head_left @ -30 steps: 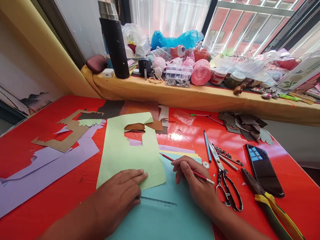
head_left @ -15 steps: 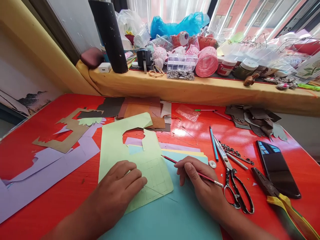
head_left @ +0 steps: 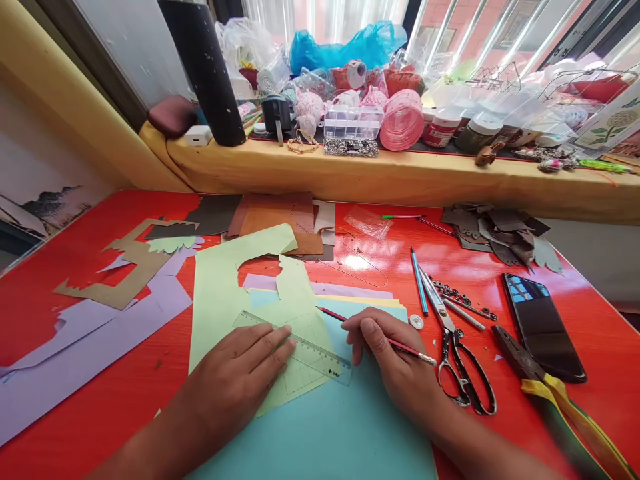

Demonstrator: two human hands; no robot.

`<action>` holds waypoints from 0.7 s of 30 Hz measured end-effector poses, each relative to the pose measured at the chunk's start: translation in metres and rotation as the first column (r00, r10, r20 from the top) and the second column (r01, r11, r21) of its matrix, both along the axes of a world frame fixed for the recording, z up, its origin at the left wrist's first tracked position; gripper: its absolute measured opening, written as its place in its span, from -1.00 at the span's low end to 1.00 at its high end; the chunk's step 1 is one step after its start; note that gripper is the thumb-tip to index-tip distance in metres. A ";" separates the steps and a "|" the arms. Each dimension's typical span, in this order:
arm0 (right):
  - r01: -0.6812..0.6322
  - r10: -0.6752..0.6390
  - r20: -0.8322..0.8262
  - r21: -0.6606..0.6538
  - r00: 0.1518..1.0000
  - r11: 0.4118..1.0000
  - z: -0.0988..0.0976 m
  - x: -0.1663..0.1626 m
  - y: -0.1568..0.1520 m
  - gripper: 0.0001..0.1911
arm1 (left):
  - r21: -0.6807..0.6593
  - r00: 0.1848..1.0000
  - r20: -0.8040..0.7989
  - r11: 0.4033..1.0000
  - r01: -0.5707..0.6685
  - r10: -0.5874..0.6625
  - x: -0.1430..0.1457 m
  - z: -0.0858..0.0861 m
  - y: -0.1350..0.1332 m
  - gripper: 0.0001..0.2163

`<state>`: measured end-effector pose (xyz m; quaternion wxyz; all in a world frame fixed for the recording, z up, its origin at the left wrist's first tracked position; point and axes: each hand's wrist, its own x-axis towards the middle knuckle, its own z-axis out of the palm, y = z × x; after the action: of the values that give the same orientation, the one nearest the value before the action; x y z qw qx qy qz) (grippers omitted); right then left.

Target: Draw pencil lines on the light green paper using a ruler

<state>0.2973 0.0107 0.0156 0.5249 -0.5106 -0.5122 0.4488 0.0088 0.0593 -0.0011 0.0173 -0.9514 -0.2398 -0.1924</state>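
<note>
My left hand (head_left: 245, 363) presses a clear plastic ruler (head_left: 320, 357) down on light green paper (head_left: 220, 283), its fingers together over the ruler's left half. The ruler slants down to the right across faint pencil lines. A large ragged hole is cut in the upper part of the green paper. Beneath it lies a light blue sheet (head_left: 325, 440). My right hand (head_left: 395, 350) holds a red and black pencil (head_left: 411, 351) with a white eraser end. The pencil's tip points up-left, just above the ruler, near the green paper's right edge.
To the right lie black-handled scissors (head_left: 461, 363), a blue pen (head_left: 419, 281), pliers (head_left: 533, 373) and a phone (head_left: 545, 327). Purple paper offcuts (head_left: 100, 377) lie at the left. Brown sheets (head_left: 275, 217) and grey scraps (head_left: 500, 230) sit farther back, below a cluttered sill (head_left: 320, 170).
The ruler, barely visible before, now shows plainly, slanting under my left fingers. My left fingers have flattened from a more curled pose. The view has shifted slightly; my right hand keeps its pencil grip.
</note>
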 end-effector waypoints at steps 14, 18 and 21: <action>-0.001 0.001 0.054 0.009 0.999 1.000 0.002 0.000 0.001 -0.54 | -0.043 0.996 0.089 0.999 -0.004 0.008 0.006 0.006 0.003 -0.74; -0.007 0.007 0.051 0.017 0.999 1.000 0.001 -0.001 0.000 -0.55 | -0.077 0.997 0.082 0.997 0.019 -0.013 0.006 0.005 0.005 -0.71; -0.009 0.008 0.042 0.021 0.999 1.000 0.002 -0.001 0.000 -0.57 | -0.089 0.997 0.076 0.996 0.030 -0.023 0.007 0.004 0.004 -0.69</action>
<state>0.2967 0.0107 0.0176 0.5177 -0.5120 -0.5300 0.4347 0.0156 0.0637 0.0033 -0.0370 -0.9464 -0.2361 -0.2173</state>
